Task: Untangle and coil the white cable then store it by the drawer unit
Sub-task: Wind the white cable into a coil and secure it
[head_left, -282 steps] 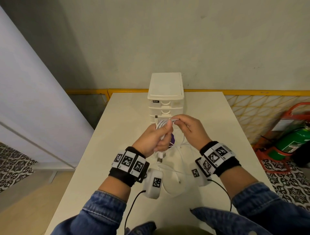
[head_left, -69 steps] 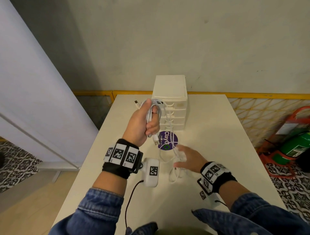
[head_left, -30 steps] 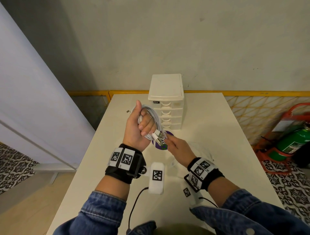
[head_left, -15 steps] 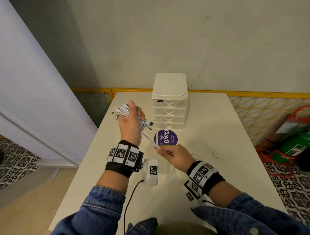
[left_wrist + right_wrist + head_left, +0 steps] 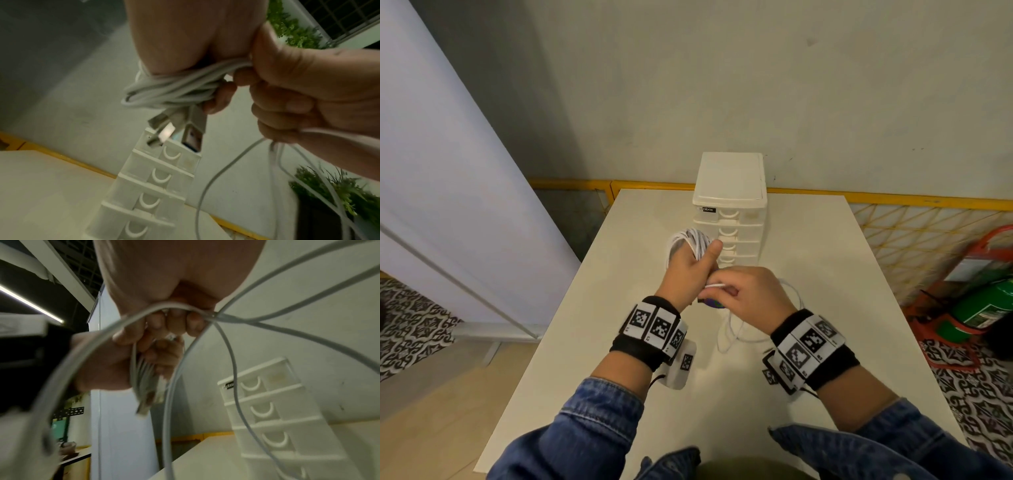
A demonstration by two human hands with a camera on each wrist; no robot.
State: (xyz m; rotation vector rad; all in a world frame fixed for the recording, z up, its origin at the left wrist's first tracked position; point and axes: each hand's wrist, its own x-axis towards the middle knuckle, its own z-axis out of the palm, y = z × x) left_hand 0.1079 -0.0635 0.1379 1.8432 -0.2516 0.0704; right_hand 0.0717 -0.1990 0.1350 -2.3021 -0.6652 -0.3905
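1. The left hand (image 5: 690,270) is clenched around a coil (image 5: 693,244) of the white cable, its turns wound round the fingers and pinned under the thumb.
2. In the left wrist view the coil (image 5: 170,91) crosses under the palm, and two plugs (image 5: 185,128) hang from it just below the fingers (image 5: 223,95); one is a USB plug, the other is blurred.
3. The right hand (image 5: 748,296) touches the left at the thumb side and pinches a strand of the same cable between thumb and curled fingers.
4. In the right wrist view the right fingers (image 5: 176,321) close over the strand, and the left hand (image 5: 115,363) with the coil (image 5: 144,378) sits just beyond them.
5. From the right grip, loose loops (image 5: 732,334) of cable drop to the table (image 5: 825,308) below and behind the hand, toward the wrist.
6. A purple disc (image 5: 714,303) lies on the table directly under the two hands, mostly hidden.
7. The drawer unit (image 5: 731,205) stands just beyond the left grip, upright, at the far edge of the table by the wall; the coil is held in the air close to its front, not touching it as far as can be told.
8. Both wrists carry black bands (image 5: 654,330) with square printed markers, and denim sleeves (image 5: 592,431) cover the forearms.
9. Well to the right of the grips, off the table, a green cylinder (image 5: 986,301) lies on a patterned floor.
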